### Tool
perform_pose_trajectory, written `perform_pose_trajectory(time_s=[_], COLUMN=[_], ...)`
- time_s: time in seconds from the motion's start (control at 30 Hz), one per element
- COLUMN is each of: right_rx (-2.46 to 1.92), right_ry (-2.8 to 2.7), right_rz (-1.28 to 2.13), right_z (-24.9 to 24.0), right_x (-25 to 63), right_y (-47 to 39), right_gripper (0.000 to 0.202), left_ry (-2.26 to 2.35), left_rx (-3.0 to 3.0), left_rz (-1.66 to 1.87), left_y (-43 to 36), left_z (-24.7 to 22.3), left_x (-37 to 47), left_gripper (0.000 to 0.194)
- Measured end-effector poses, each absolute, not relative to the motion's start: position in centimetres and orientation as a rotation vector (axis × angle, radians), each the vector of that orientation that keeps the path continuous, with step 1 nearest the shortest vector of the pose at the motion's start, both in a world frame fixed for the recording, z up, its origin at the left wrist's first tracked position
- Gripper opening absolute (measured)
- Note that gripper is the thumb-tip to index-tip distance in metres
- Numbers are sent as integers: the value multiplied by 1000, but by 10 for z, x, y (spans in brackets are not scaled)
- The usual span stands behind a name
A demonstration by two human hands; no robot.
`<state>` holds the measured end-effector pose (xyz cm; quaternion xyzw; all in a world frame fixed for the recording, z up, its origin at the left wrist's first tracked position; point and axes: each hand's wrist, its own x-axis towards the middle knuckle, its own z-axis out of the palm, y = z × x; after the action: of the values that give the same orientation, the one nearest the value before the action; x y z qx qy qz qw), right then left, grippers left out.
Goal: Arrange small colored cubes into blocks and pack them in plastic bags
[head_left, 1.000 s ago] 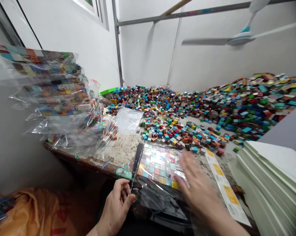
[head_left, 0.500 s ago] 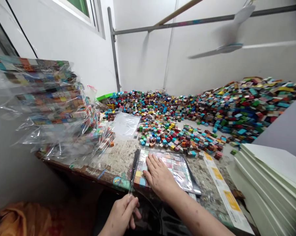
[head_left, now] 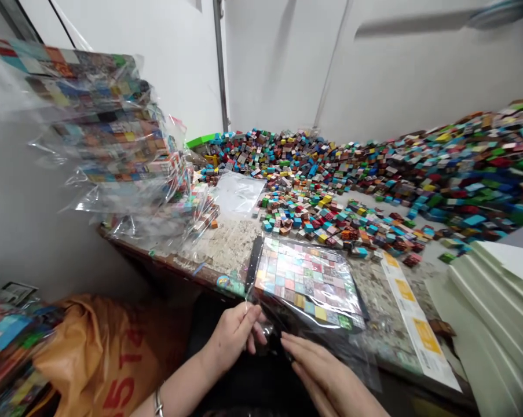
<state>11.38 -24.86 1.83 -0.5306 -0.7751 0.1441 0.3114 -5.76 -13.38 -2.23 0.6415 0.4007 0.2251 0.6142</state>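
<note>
A clear plastic bag (head_left: 265,310) holds a flat block of small multicoloured mosaic cubes (head_left: 308,278) on the near edge of the worktable, over a black sheet (head_left: 253,260). My left hand (head_left: 239,330) pinches the near left corner of the bag, its thumb pressed to the fingers. Off the block, my right hand (head_left: 319,368) hovers by the bag's loose front part with its fingers stretched out. Whether those fingers touch the film cannot be made out.
Loose cubes (head_left: 313,214) are heaped across the back of the table (head_left: 218,249). Bagged mosaic blocks (head_left: 117,133) stand stacked at left, near a flat empty bag (head_left: 239,191). A label strip (head_left: 417,321) and white foam sheets (head_left: 496,313) lie right. An orange sack (head_left: 91,341) sits below.
My right hand has left the top of the mosaic block and drawn back to the bag's front side. My left hand keeps its pinch. The view has tilted down and left.
</note>
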Motion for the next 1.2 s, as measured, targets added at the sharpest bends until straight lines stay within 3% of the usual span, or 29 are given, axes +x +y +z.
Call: perform_pose_trajectory(time_s=[0.13, 0.27, 0.4, 0.77, 1.2], right_rx=[-1417, -1447, -1546, -1640, -1616], right_ry=[-2151, -2129, -2060, -1952, -1872], right_rz=[294, 298, 478, -75, -256], right_z=[-14, -25, -31, -44, -15], right_x=[120, 118, 113, 122, 177], right_y=[-241, -248, -260, -255, -183], right_gripper=[44, 39, 31, 54, 32], left_ry=[901, 1111, 1114, 999, 1075], left_rx=[1695, 1997, 2311, 2590, 2579], left_rz=[432, 595, 869, 1072, 1169], left_y=[-142, -151, -155, -139, -108], left_z=[-20, -18, -19, -4, -5], left_x=[-72, -80, -77, -48, -2], left_gripper=[40, 72, 76, 26, 17])
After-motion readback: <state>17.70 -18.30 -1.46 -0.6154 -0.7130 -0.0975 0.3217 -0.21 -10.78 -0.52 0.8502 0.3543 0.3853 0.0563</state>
